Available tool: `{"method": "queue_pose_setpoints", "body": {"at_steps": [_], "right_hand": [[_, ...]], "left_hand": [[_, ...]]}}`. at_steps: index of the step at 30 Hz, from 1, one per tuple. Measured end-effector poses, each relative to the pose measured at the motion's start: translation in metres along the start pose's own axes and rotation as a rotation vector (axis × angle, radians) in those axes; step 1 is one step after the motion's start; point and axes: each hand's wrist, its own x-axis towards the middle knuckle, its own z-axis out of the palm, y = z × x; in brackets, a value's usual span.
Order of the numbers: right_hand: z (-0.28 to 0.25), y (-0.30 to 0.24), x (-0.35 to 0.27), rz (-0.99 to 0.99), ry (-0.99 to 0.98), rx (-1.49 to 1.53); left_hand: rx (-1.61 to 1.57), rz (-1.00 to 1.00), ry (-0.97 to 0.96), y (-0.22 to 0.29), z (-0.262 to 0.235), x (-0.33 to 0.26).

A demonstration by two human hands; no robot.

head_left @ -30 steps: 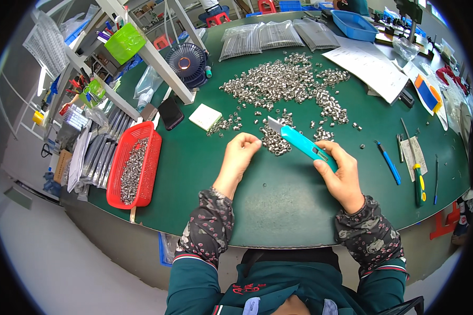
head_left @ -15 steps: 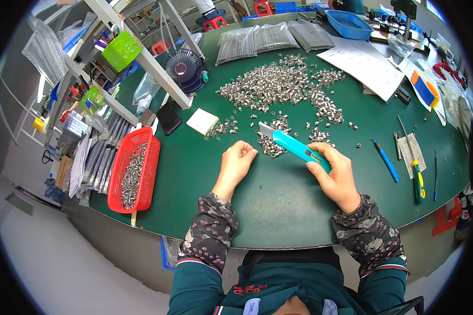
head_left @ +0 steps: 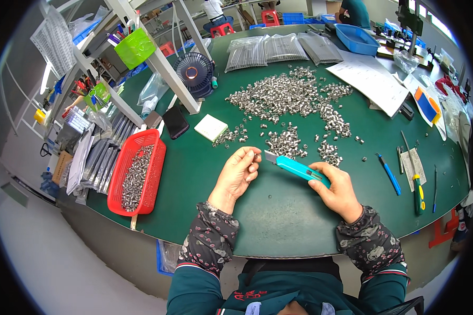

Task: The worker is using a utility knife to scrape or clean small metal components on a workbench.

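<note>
In the head view, near the middle of the frame, we see the left hand (head_left: 237, 174) pinching a small metal ring (head_left: 256, 154) between its fingertips. Just right of it, the right hand (head_left: 337, 190) is closed around a turquoise utility knife (head_left: 298, 169), blade near the ring. Loose metal rings (head_left: 291, 97) lie above on the green table (head_left: 278, 215); a red basket (head_left: 136, 173) sits at left.

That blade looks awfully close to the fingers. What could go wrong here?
The knife in the right hand points its bare blade at the left hand, which pinches a small metal part; a slip could cut a fingertip. The tiny part could also drop from the fingers and get lost among the loose parts on the table.
</note>
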Motion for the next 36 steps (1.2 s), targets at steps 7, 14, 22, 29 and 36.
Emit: {"method": "queue_pose_setpoints", "body": {"at_steps": [7, 14, 22, 29, 36], "right_hand": [[0.000, -0.002, 0.000, 0.003, -0.063, 0.001], [-0.001, -0.002, 0.000, 0.030, -0.087, 0.011], [-0.001, -0.001, 0.000, -0.002, -0.083, 0.001], [0.000, 0.002, 0.000, 0.033, -0.082, 0.003], [-0.001, 0.001, 0.000, 0.087, -0.097, 0.044]], "left_hand": [[-0.016, 0.008, -0.147, -0.002, -0.004, 0.001], [-0.015, 0.015, -0.030, -0.002, 0.008, 0.000], [-0.074, -0.017, -0.180, -0.007, -0.005, 0.003], [-0.048, 0.063, -0.115, -0.009, -0.002, 0.004], [0.021, 0.066, -0.111, -0.008, -0.008, 0.006]]}}
